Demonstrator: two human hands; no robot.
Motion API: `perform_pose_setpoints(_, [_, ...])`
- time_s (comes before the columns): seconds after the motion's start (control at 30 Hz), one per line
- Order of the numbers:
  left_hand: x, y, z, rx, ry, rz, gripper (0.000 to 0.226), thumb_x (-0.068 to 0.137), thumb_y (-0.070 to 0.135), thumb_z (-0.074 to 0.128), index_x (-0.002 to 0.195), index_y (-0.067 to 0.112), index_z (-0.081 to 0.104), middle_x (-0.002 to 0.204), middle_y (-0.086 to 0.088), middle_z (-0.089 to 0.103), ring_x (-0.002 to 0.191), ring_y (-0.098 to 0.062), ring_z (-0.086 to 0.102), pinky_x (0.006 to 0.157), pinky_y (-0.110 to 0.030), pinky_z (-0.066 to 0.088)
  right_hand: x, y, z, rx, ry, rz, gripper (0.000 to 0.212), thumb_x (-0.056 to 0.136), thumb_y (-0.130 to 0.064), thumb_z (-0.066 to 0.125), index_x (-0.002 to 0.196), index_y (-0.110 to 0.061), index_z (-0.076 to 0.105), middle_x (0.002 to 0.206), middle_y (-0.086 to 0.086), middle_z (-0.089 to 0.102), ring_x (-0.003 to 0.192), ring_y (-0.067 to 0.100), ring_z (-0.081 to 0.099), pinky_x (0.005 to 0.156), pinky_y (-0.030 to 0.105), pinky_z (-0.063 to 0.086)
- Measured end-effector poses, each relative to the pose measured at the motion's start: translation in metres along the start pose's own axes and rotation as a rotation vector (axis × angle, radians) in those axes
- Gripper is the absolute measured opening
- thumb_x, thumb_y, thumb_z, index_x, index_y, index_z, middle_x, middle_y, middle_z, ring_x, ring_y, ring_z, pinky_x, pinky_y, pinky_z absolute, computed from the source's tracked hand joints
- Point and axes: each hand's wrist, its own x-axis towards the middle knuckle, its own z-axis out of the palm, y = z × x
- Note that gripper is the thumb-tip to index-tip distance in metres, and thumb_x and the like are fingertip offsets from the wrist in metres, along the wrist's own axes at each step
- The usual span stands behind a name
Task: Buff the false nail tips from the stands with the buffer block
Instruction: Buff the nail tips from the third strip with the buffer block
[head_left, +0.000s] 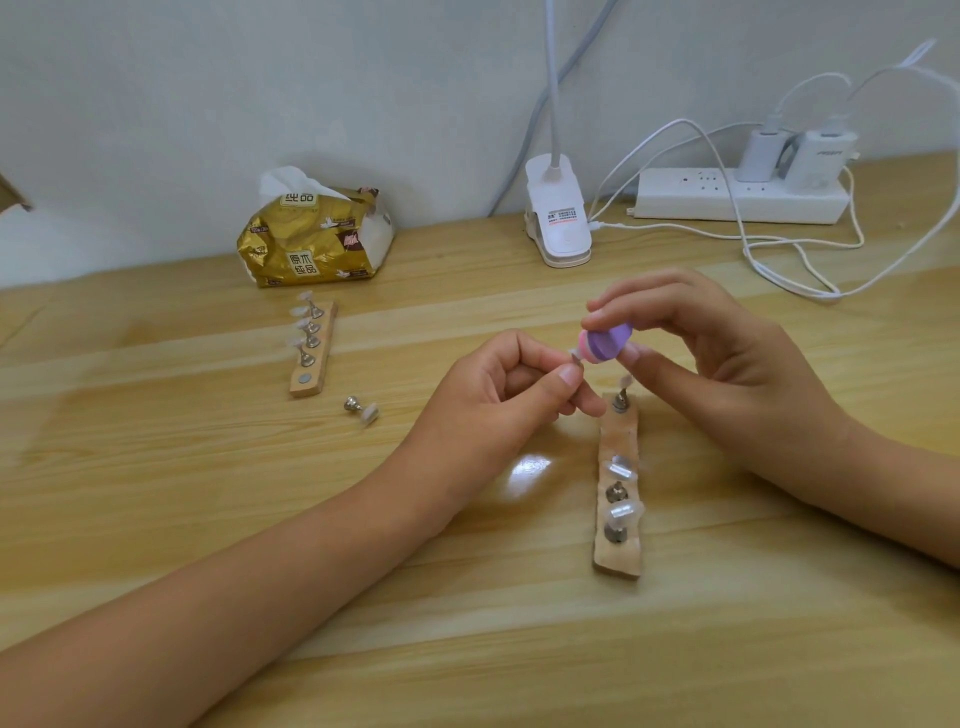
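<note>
Bright, even indoor light; slight motion blur.
A white glare patch sits on the glossy table (208, 467) between the forearms, and shadows under the arms are faint. The buffer block (608, 343) and the nail tips (623, 467) on the near stand (615, 564) smear slightly; the table's far edge bows with wide-angle distortion.

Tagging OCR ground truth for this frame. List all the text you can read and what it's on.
"原木纯品": front face of the gold tissue pack.
"纯品": top of the same pack, seen upside down.
Small print elsewhere on the pack: too small to read.
Label on the white lamp clamp: print too small to read.
Grey lettering on the right-hand charger: blurred, unreadable.
No other text is visible.
</note>
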Motion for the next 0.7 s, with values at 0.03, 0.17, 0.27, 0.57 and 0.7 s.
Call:
perform_pose_setpoints(0.03, [0.0001,0.0003,0.0004,0.005,0.0,0.001,0.006,0.093,0.012,0.057,0.087,0.013,0.058,0.075,0.002,0.073,0.075,-0.004,0.064,0.07,-0.014,0.048,-0.0004,-0.0002,0.0005,-0.017,-0.014,-0.018,0.031,0.09,0.0,0.058,0.113,-0.02,0.064,0.117,0.007,0.06,0.117,0.025,0.057,0.102,0.045,0.045])
perform_pose_setpoints(0.17, [0.0005,-0.0001,0.0015,0.006,0.012,-0.004,0.007,0.093,0.01,0.056,0.087,0.012,0.057,0.074,0.002,0.072,0.073,-0.003,0.064,0.069,-0.013,0.047,0.0005,0.0016,-0.0014,-0.012,0.012,0.004,0.03,0.091,0.0,0.058,0.114,-0.017,0.064,0.116,0.007,0.06,0.116,0.025,0.057,0.102,0.048,0.045])
perform_pose_setpoints(0.27, [-0.0002,0.0,0.0014,0.011,0.006,-0.01,0.007,0.094,0.01,0.056,0.087,0.012,0.057,0.074,0.002,0.072,0.074,-0.004,0.065,0.069,-0.013,0.048,0.0001,0.0015,0.0002,-0.015,-0.027,-0.005,0.029,0.091,0.001,0.057,0.113,-0.016,0.065,0.117,0.008,0.06,0.118,0.024,0.057,0.102,0.043,0.044])
perform_pose_setpoints(0.57, [-0.0001,0.0009,0.0023,0.01,0.013,-0.021,0.006,0.092,0.013,0.058,0.088,0.01,0.057,0.072,0.001,0.072,0.073,-0.005,0.065,0.068,-0.013,0.048,0.0006,0.0004,0.0,-0.051,-0.009,-0.02,0.032,0.092,-0.001,0.057,0.114,-0.023,0.064,0.117,0.004,0.06,0.118,0.022,0.056,0.103,0.043,0.044])
perform_pose_setpoints(0.7, [0.0,0.0007,0.0023,-0.002,0.013,-0.02,0.005,0.089,0.013,0.059,0.087,0.01,0.057,0.072,0.0,0.072,0.072,-0.006,0.065,0.068,-0.014,0.047,-0.0011,-0.0017,0.0017,-0.116,-0.055,-0.086,0.03,0.093,-0.003,0.059,0.114,-0.024,0.064,0.118,0.002,0.058,0.116,0.022,0.056,0.101,0.042,0.044])
